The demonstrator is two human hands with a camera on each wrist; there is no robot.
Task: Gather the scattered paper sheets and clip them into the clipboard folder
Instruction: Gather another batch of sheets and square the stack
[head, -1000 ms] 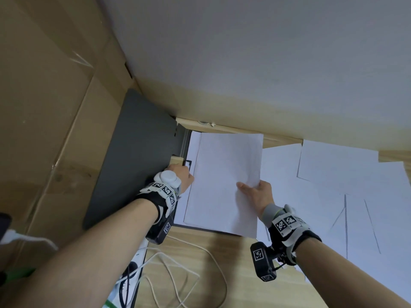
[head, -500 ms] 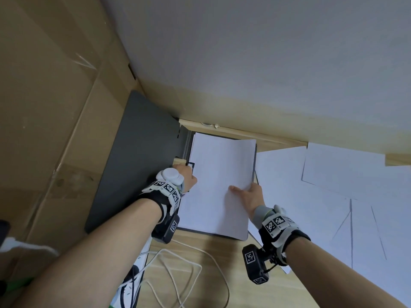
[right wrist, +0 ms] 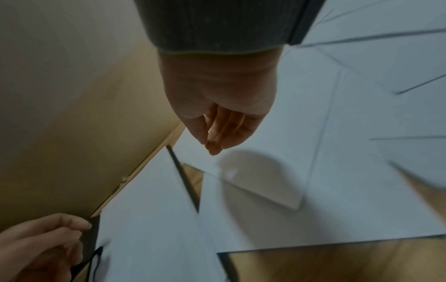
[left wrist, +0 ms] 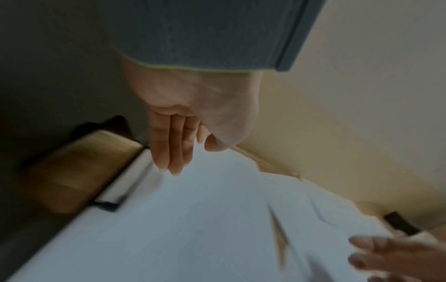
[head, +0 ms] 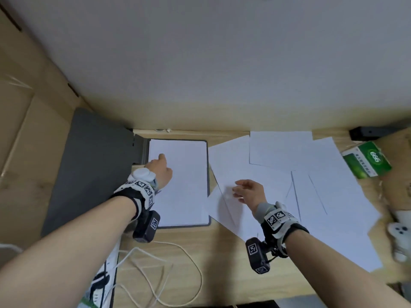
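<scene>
The grey clipboard folder [head: 93, 170] lies open at the table's back left. A white sheet [head: 184, 185] lies flat on its right board, inside the dark rim [head: 208, 174]. My left hand [head: 161, 158] is over the sheet's left edge, its straight fingers [left wrist: 169, 162] pointing down at the paper beside the clip bar [left wrist: 115, 192]. A black wire lever [right wrist: 96, 253] shows just under that hand. My right hand [head: 238, 190] hovers with relaxed fingers [right wrist: 217, 137] and holds nothing, just above the scattered white sheets [head: 289, 174] right of the folder.
A green box [head: 367, 162] sits at the back right, with a black bar [head: 364, 132] behind it. A white device [head: 400, 236] lies at the right edge. White cable [head: 166, 263] loops on the near wood beside a power strip [head: 104, 274]. Cardboard [head: 26, 130] stands to the left.
My right hand let go of the sheet, which now lies flat in the folder, and moved right over the loose sheets. My left hand slid from the clip onto the sheet's left edge.
</scene>
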